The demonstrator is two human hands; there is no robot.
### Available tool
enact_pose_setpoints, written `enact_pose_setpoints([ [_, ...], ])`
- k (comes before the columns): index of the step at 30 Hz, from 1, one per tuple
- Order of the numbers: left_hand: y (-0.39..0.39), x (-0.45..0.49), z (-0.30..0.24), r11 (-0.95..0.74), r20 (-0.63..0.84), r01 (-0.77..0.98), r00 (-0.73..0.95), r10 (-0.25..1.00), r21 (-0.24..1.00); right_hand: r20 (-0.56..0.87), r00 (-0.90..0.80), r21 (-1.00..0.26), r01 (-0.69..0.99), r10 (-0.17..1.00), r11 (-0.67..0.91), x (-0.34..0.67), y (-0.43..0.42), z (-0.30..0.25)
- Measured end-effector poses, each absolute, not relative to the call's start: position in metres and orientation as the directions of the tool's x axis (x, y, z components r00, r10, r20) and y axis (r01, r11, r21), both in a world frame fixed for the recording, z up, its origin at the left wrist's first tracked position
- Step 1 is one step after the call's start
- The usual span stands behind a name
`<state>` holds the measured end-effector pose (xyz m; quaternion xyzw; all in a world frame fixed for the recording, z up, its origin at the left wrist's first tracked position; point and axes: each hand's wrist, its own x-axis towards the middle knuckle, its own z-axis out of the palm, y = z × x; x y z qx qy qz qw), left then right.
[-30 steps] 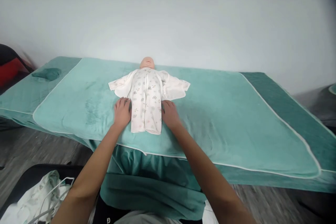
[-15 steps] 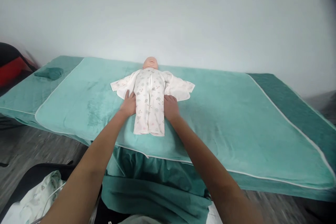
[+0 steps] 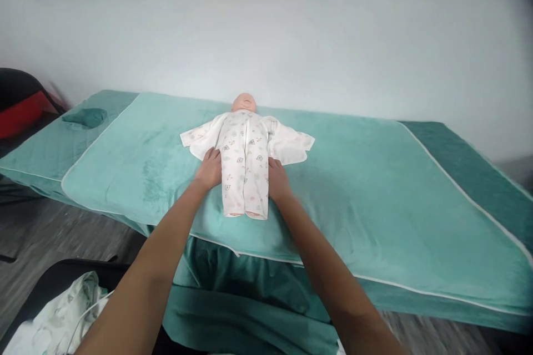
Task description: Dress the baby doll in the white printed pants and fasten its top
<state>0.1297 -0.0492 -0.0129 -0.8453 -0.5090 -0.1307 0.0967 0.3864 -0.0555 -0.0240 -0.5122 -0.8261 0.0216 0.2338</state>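
A baby doll (image 3: 244, 103) in a white printed sleepsuit (image 3: 245, 169) lies face up on a teal towel (image 3: 353, 188) spread over a bed. My left hand (image 3: 209, 169) rests flat against the doll's left side at hip height, fingers stretched forward. My right hand (image 3: 277, 178) presses against the other side, fingers together along the suit's leg. Both hands flank the doll's body; neither wraps round it. The suit's sleeves lie spread out to both sides.
A darker green sheet (image 3: 462, 166) covers the bed under the towel and hangs over the front edge. A small folded green cloth (image 3: 86, 117) lies at the far left. White printed fabric (image 3: 50, 321) sits on a black seat at bottom left. A red and black object (image 3: 20, 113) stands at left.
Both hands slid up from beside the suit's legs to the doll's hips and closed in against its sides. The view shifted slightly left.
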Motion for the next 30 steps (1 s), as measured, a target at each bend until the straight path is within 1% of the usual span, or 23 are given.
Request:
enact_pose_setpoints([
  [3, -0.05, 0.13, -0.015, -0.457, 0.352, 0.888, 0.444, 0.824, -0.051, 0.282, -0.51, -0.258, 0.775, 0.812, 0.577, 0.394, -0.041, -0.025],
  [5, -0.051, 0.13, -0.016, -0.462, 0.371, 0.886, 0.445, 0.815, -0.05, 0.232, -0.527, -0.261, 0.776, 0.817, 0.575, 0.398, -0.032, -0.025],
  [7, -0.051, 0.129, -0.016, -0.473, 0.379, 0.88, 0.455, 0.806, -0.05, 0.208, -0.507, -0.262, 0.795, 0.837, 0.547, 0.4, -0.027, -0.024],
  [11, -0.05, 0.13, -0.016, -0.473, 0.369, 0.88, 0.454, 0.811, -0.042, 0.251, -0.491, -0.232, 0.806, 0.834, 0.544, 0.394, -0.026, -0.019],
  [14, -0.049, 0.132, -0.015, -0.457, 0.355, 0.889, 0.435, 0.828, -0.024, 0.285, -0.465, -0.236, 0.814, 0.838, 0.531, 0.387, -0.028, -0.017],
  [17, -0.049, 0.132, -0.015, -0.453, 0.348, 0.891, 0.436, 0.83, -0.038, 0.296, -0.439, -0.288, 0.806, 0.848, 0.517, 0.387, -0.029, -0.018],
  [20, -0.05, 0.132, -0.015, -0.451, 0.353, 0.891, 0.439, 0.826, -0.055, 0.314, -0.494, -0.35, 0.734, 0.811, 0.582, 0.393, -0.033, -0.023],
  [23, -0.051, 0.131, -0.017, -0.45, 0.376, 0.891, 0.435, 0.818, -0.054, 0.344, -0.542, -0.375, 0.669, 0.767, 0.642, 0.399, -0.04, -0.028],
  [25, -0.05, 0.13, -0.018, -0.455, 0.388, 0.889, 0.438, 0.811, -0.053, 0.352, -0.543, -0.362, 0.672, 0.762, 0.646, 0.401, -0.044, -0.03],
  [30, -0.049, 0.13, -0.021, -0.46, 0.401, 0.886, 0.44, 0.804, -0.049, 0.344, -0.502, -0.271, 0.756, 0.794, 0.595, 0.397, -0.048, -0.028],
])
